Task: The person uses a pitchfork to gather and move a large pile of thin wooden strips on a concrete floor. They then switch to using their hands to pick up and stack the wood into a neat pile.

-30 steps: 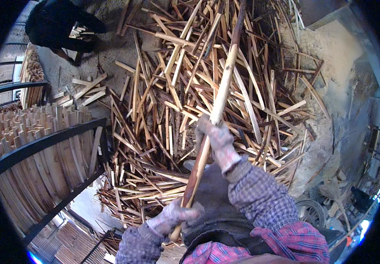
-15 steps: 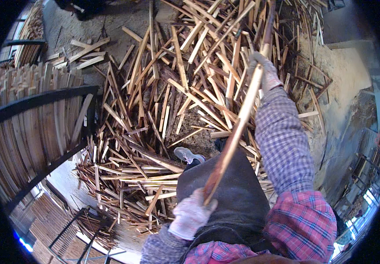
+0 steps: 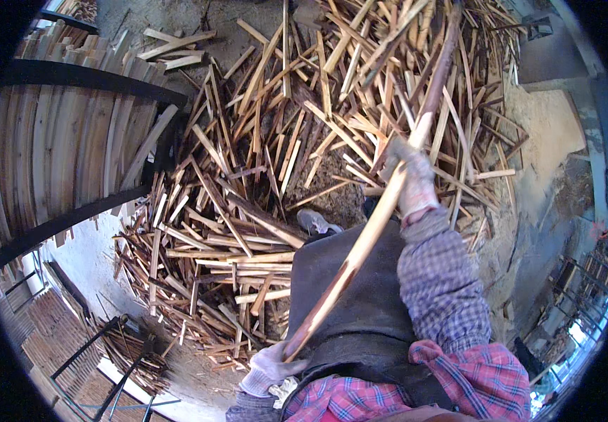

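A long wooden strip (image 3: 376, 219), pale with brown bark along parts of it, slants across the front of my body. My left hand (image 3: 267, 371), in a whitish work glove, is closed round its near, lower end beside my waist. Farther along, my gloved right hand (image 3: 414, 184) grips the same strip out over the woodpile. The strip's far end reaches up past the right hand, over the pile. Beneath its near half is my dark apron (image 3: 360, 302).
Loose wooden sticks (image 3: 269, 243) lie heaped on the ground ahead and to the left, around my shoe (image 3: 312, 221). At the left, a dark metal rack (image 3: 100, 79) holds stacked boards (image 3: 65, 137). A pale wall surface (image 3: 543, 126) runs along the right.
Both hands have drawn the strip nearer my body; the left moved down and left to my waist, the right came down. The view has shifted, so the rack shows larger.
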Available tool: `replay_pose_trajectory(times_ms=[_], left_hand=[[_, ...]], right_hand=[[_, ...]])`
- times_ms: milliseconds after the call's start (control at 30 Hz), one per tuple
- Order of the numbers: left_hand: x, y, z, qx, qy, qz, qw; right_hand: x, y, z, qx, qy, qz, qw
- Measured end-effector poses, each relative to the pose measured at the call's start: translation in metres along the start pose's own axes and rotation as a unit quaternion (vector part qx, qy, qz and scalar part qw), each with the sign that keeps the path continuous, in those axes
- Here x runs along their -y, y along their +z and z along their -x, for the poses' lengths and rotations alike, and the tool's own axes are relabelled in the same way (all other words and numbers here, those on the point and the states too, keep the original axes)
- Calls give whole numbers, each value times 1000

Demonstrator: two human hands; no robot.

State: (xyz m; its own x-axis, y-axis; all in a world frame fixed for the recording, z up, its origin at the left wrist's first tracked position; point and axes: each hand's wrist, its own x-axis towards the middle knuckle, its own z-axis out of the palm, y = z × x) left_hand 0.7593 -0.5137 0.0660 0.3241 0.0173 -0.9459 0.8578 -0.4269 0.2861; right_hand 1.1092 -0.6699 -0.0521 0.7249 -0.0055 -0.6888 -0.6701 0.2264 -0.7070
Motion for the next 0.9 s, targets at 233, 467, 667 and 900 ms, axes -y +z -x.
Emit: replay_pose_trajectory(times_ms=[233,467,667,900], left_hand=[[96,51,-1,77,-249,-81,962],[-15,20,-92,54,-220,-98,969],[-192,11,-207,-126,-151,-89,976],[-214,31,-219,-55,-140,-112,982]], right_hand=[[-78,26,50,-46,86,35,995],[-81,30,-49,-22,148,-18,989],[-69,8,-78,-20,197,-25,980],[-16,-15,-150,76,146,71,984]])
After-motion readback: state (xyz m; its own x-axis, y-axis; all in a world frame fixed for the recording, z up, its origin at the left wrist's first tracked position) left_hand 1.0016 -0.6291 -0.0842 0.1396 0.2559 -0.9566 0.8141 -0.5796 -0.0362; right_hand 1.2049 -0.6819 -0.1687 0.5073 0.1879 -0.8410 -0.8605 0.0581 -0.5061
